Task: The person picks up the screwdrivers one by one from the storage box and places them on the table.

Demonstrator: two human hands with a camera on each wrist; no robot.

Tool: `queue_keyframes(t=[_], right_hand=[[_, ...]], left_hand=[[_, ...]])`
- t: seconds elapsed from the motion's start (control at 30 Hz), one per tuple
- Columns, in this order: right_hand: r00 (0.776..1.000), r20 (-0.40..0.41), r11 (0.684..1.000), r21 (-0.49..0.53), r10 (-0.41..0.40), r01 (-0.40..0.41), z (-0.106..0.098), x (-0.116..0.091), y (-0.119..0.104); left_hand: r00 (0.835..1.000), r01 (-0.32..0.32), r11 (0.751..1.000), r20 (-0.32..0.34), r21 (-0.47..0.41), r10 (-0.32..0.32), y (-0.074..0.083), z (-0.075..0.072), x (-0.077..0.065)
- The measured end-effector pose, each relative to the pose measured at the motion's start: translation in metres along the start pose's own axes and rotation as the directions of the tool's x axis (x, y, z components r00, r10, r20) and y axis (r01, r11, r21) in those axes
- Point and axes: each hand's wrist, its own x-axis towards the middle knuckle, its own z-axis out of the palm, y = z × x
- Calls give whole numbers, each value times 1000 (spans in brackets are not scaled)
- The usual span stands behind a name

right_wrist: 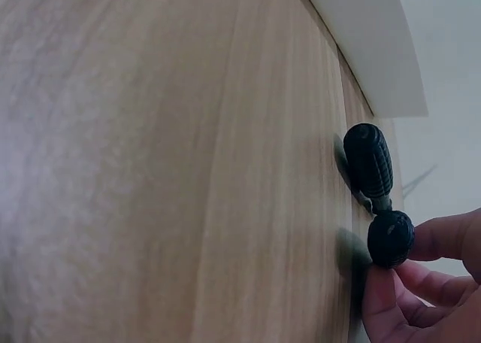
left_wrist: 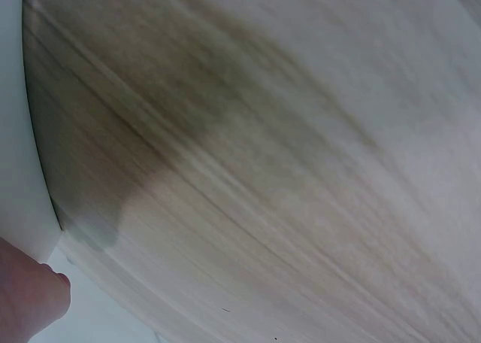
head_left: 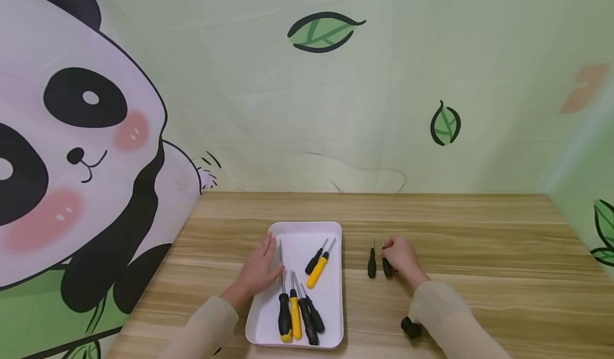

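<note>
My right hand (head_left: pixel 402 253) pinches a small black screwdriver (head_left: pixel 387 267) on the table; in the right wrist view thumb and fingers meet around its ribbed handle (right_wrist: pixel 390 239). Just left of it lies a second black screwdriver (head_left: pixel 372 263), shaft pointing away. My left hand (head_left: pixel 259 267) rests with straight fingers along the left rim of a white tray (head_left: pixel 297 232). Inside the tray, a black screwdriver (head_left: pixel 314 261) and a yellow one (head_left: pixel 317 271) lie slanted at the upper right. Several more, including a large black-and-yellow screwdriver (head_left: pixel 285 319), lie toward its near end.
A black object (head_left: pixel 411 327) with a bit of yellow lies by my right sleeve, partly hidden. The wooden table (head_left: pixel 479 231) ends at a fabric backdrop (head_left: pixel 384 82) printed with a panda and leaves.
</note>
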Motion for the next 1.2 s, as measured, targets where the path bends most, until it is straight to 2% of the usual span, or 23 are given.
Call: queue_keyframes(t=[0.23, 0.4, 0.97, 1.2], right_hand=[[997, -17, 989, -121, -81, 79, 1, 2, -1], [995, -16, 983, -157, -95, 91, 2, 2, -1], [996, -20, 992, -95, -88, 85, 2, 2, 3], [995, -34, 994, -71, -91, 89, 4, 2, 6]], left_hand=[[1000, 6, 1000, -6, 6, -6, 1, -1, 1], [1000, -1, 1000, -11, 12, 1, 1, 0, 2], [1000, -16, 1000, -17, 2, 16, 0, -1, 1], [1000, 7, 1000, 1, 3, -7, 2, -1, 0]])
